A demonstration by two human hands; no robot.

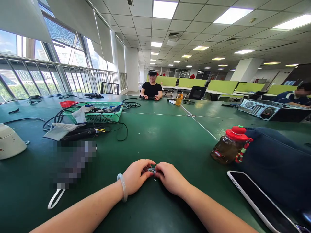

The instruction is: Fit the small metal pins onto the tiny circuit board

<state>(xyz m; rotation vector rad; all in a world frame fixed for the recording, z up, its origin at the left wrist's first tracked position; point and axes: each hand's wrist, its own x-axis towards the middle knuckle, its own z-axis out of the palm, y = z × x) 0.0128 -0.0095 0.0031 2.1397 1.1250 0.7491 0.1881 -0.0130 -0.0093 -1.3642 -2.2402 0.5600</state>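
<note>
A small silvery, box-like part [152, 170] is held just above the green table, between the fingertips of both hands. My left hand [136, 176], with a pale bangle [122, 187] on its wrist, pinches the part from the left between thumb and fingers. From the right, my right hand [171, 177] has its fingers closed at the part's edge; exactly what they grip is partly hidden. The part is too small to name. A tiny white bit [155, 179] lies on the table just below the fingertips.
A green basket [104, 118] with cables and gloves stands back left, near a blurred dark object [75, 161]. To the right are a red-lidded bottle [224, 149], a dark bag [274, 161] and a phone [257, 197]. Across the table sits a person [152, 89].
</note>
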